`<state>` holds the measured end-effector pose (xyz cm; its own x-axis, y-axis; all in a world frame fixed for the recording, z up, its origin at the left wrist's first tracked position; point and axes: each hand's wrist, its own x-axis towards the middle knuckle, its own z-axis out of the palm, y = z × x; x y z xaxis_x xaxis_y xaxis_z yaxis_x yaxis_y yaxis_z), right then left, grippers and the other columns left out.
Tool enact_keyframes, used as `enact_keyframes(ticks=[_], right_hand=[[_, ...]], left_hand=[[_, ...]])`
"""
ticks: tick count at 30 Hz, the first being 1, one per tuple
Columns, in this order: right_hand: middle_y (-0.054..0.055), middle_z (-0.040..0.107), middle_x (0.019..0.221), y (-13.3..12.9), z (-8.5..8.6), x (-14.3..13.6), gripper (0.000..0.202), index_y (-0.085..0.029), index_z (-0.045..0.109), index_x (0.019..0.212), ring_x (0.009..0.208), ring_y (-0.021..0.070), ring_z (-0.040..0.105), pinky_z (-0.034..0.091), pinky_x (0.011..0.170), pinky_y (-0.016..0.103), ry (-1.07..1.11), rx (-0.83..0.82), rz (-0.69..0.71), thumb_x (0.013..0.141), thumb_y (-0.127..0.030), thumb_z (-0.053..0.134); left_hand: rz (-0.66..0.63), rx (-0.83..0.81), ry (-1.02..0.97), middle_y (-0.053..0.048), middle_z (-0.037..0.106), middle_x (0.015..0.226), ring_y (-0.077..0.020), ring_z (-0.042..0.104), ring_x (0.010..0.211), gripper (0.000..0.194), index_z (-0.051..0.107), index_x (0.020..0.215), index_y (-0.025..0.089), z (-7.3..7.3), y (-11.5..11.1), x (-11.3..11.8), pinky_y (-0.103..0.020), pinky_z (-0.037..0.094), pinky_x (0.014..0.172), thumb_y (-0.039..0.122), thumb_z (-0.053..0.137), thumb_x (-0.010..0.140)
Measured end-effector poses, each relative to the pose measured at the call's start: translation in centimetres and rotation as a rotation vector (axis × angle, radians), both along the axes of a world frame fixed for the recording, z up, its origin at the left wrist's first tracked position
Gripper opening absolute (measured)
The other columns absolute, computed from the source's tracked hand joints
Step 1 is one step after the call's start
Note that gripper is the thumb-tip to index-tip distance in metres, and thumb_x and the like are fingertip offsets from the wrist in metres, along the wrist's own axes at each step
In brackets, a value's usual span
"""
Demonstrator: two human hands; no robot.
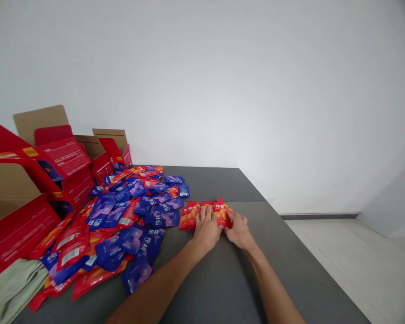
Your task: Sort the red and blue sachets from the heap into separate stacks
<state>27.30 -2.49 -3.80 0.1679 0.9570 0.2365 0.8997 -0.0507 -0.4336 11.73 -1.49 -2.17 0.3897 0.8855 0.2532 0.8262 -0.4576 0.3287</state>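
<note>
A short row of overlapping red packets (pixel 188 216) with orange prints and white characters lies on the dark table. My left hand (pixel 206 230) rests palm down across the middle of this row, its fingers stretched over the packets and its thumb out toward the right. At the row's right end, my right hand (pixel 239 230) has its fingers and thumb closed on the edge of a red packet (pixel 220 211). Part of that packet is hidden behind the fingers. A blue packet (pixel 162 219) lies just left of the row.
A loose heap of red and blue packets (pixel 103 211) covers the table's left side. Open red cartons (pixel 70 157) stand behind it, flaps up. A pale green cloth (pixel 15 288) lies at the front left. The table's right edge (pixel 303 245) drops to a light floor; a white wall is behind.
</note>
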Motion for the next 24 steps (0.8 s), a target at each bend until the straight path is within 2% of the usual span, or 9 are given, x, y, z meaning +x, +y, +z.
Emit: enact_keyframes(ticks=[5, 9, 14, 17, 20, 24], right_hand=[[0.011, 0.052, 0.139, -0.1, -0.2, -0.3, 0.061, -0.023, 0.055, 0.134, 0.125, 0.038, 0.037, 0.036, 0.092, 0.047, 0.04, -0.046, -0.023, 0.073, -0.024, 0.057], [0.007, 0.049, 0.143, -0.3, -0.1, -0.5, 0.061, -0.027, 0.055, 0.133, 0.128, 0.0363, 0.035, 0.036, 0.094, 0.049, 0.069, -0.044, -0.012, 0.072, -0.019, 0.053], [0.007, 0.05, 0.142, -0.5, -0.3, -0.6, 0.063, -0.025, 0.053, 0.135, 0.128, 0.0354, 0.037, 0.037, 0.096, 0.05, 0.059, -0.053, -0.003, 0.072, -0.019, 0.052], [0.006, 0.048, 0.143, -0.4, -0.1, -1.0, 0.065, -0.027, 0.053, 0.135, 0.128, 0.0345, 0.038, 0.036, 0.098, 0.049, 0.037, -0.012, -0.03, 0.071, -0.018, 0.052], [0.008, 0.053, 0.138, 0.0, 0.8, -2.1, 0.059, -0.023, 0.055, 0.132, 0.126, 0.0315, 0.043, 0.035, 0.101, 0.047, 0.026, 0.055, -0.033, 0.073, -0.019, 0.05], [0.01, 0.063, 0.125, 0.7, 2.5, -5.9, 0.05, -0.017, 0.061, 0.123, 0.121, 0.0262, 0.052, 0.03, 0.108, 0.042, 0.022, 0.172, 0.079, 0.075, -0.016, 0.048]], left_hand=[[0.016, 0.038, 0.04, -0.015, 0.036, 0.152, -0.0345, 0.021, 0.142, 0.058, 0.046, 0.14, 0.014, -0.7, 0.3, 0.2, -0.056, 0.022, 0.111, 0.044, 0.045, 0.091], [0.031, 0.049, 0.045, -0.017, 0.038, 0.15, -0.0353, 0.023, 0.141, 0.059, 0.047, 0.139, 0.013, -0.7, 0.2, 0.3, -0.056, 0.022, 0.111, 0.045, 0.047, 0.09], [0.02, 0.035, 0.028, -0.018, 0.038, 0.149, -0.036, 0.023, 0.14, 0.06, 0.048, 0.138, 0.011, -0.1, -0.1, -0.1, -0.055, 0.02, 0.112, 0.045, 0.048, 0.089], [0.022, 0.027, 0.013, -0.017, 0.037, 0.15, -0.0358, 0.021, 0.141, 0.06, 0.045, 0.14, 0.012, 0.5, -0.6, -1.1, -0.056, 0.019, 0.113, 0.044, 0.048, 0.089], [0.037, 0.043, -0.007, -0.017, 0.038, 0.149, -0.0352, 0.023, 0.14, 0.058, 0.048, 0.136, 0.013, 0.9, -1.0, -2.7, -0.054, 0.022, 0.112, 0.044, 0.048, 0.088], [0.081, 0.078, -0.02, -0.017, 0.043, 0.144, -0.0347, 0.029, 0.135, 0.05, 0.056, 0.127, 0.012, 1.4, -1.3, -5.9, -0.051, 0.027, 0.109, 0.041, 0.05, 0.086]])
